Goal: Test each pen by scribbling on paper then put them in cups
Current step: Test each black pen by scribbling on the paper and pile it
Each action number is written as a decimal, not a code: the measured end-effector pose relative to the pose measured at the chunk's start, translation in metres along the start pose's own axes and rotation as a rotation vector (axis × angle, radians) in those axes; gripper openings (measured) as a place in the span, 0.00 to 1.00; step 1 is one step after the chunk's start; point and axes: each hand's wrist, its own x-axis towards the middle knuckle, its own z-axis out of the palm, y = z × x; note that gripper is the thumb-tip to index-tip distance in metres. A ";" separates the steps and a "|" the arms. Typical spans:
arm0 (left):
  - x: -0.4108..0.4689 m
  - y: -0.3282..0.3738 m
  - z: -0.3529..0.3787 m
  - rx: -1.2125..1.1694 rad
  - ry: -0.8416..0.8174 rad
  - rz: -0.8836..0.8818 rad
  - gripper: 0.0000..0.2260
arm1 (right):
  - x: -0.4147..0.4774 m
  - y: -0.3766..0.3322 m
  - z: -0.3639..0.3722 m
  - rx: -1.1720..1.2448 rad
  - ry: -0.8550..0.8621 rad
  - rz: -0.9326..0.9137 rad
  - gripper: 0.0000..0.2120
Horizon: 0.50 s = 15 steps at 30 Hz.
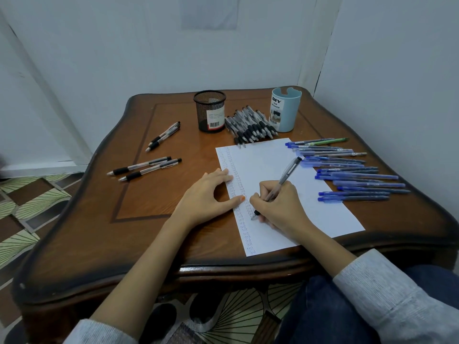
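My right hand [280, 207] grips a grey pen [288, 173] with its tip on the white paper [310, 207], beside columns of small scribbles along the sheet's left side. My left hand [208, 194] lies flat on the paper's left edge, fingers straight. A black mesh cup [210, 111] and a light blue cup [285, 109] stand at the back of the table. Between them lies a pile of black-grip pens [250, 126]. Several blue pens [347, 170] lie in a row on the right, partly over the paper.
Two pairs of black-grip pens [146, 166] lie on the left half of the wooden table [99, 232]. White walls close in behind and to the right. Patterned floor shows to the left and below the table's front edge.
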 end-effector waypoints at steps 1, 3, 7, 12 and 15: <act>0.000 0.000 0.000 0.002 -0.001 -0.003 0.30 | 0.000 0.000 0.000 0.002 -0.001 0.000 0.17; 0.000 0.000 -0.001 0.009 -0.008 -0.010 0.30 | 0.000 0.000 0.001 -0.006 -0.001 -0.001 0.15; 0.000 0.001 -0.001 0.021 -0.003 -0.011 0.30 | 0.000 0.000 0.001 -0.019 -0.010 0.002 0.16; 0.000 0.000 0.000 0.017 0.002 -0.010 0.31 | -0.001 0.000 0.000 0.029 0.038 0.016 0.16; 0.001 -0.001 0.000 0.015 -0.005 -0.017 0.31 | 0.000 0.001 -0.001 0.052 0.059 0.019 0.16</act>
